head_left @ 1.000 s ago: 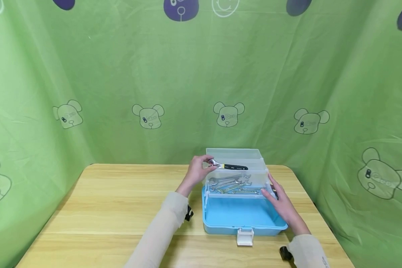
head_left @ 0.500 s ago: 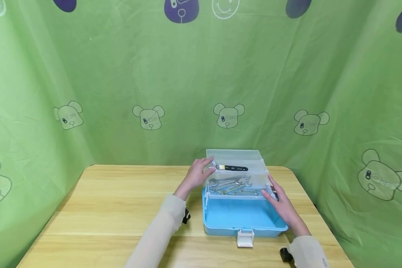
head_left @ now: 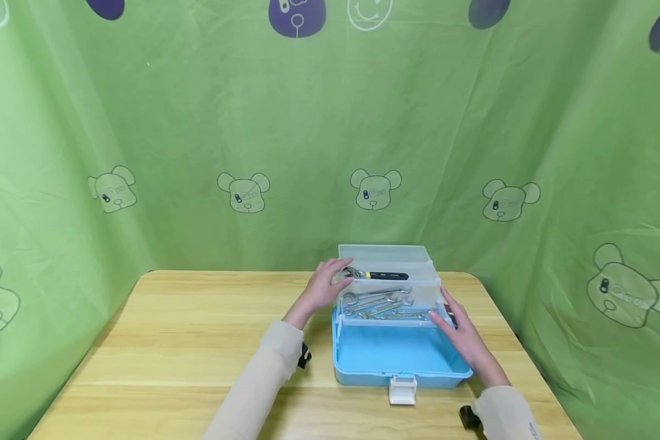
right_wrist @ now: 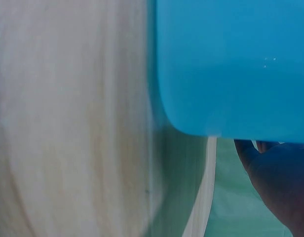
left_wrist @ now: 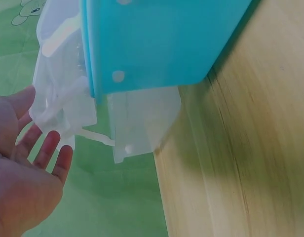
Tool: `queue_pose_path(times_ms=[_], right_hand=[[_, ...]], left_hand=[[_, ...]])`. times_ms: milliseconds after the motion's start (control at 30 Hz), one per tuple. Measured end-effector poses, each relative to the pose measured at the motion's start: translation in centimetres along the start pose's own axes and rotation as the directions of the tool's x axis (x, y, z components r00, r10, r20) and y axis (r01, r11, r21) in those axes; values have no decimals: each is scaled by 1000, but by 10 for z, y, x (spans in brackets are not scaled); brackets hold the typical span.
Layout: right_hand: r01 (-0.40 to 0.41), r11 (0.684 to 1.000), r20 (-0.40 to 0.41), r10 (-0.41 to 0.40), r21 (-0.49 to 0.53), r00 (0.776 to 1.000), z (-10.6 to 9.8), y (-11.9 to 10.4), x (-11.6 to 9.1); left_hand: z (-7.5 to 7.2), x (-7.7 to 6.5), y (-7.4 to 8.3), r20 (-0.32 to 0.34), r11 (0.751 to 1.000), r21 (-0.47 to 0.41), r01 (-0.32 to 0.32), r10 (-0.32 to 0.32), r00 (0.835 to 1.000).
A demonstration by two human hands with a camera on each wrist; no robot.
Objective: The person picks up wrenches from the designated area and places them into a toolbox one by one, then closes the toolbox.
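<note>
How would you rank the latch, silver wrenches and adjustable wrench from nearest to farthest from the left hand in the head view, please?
From the left hand:
1. Adjustable wrench: upper tray, its head beside the hand.
2. Silver wrenches: lower tray.
3. Latch: front of the box.

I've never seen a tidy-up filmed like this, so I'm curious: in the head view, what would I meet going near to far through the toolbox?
White latch → blue base → silver wrenches → black-handled wrench → green curtain.
</note>
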State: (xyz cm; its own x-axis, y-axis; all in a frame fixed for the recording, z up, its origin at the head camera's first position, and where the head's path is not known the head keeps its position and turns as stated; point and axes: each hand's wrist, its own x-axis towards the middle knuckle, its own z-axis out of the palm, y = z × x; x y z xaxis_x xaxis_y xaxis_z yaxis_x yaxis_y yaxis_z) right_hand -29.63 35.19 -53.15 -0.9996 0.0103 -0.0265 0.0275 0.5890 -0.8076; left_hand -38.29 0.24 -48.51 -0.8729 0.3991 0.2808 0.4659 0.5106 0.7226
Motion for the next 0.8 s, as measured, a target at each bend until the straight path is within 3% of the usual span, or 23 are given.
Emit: queue_pose_path(times_ms=[200, 500, 567, 667, 800], right_hand=[[2, 1000, 2, -2, -4, 1000, 0, 0, 1], [15, 1000, 2, -15, -8, 1000, 1, 1, -1], [19, 1000, 1, -19, -9, 1000, 1, 1, -2], [17, 1000, 3, -17, -9, 1000, 0, 0, -2], [13, 1000, 4, -13, -11, 1000, -1, -1, -3]], left_hand=[[-3, -2, -2, -5, 1000, -26, -8, 8, 1000], [-4, -14, -13, -27, 992, -101, -75, 73, 997], [-4, -20, -16, -7, 989, -137, -56, 56, 998], [-4, -32, -20, 64, 976, -214, 24, -10, 998], [-3, -46, -26, 156, 942, -308, 132, -87, 984]])
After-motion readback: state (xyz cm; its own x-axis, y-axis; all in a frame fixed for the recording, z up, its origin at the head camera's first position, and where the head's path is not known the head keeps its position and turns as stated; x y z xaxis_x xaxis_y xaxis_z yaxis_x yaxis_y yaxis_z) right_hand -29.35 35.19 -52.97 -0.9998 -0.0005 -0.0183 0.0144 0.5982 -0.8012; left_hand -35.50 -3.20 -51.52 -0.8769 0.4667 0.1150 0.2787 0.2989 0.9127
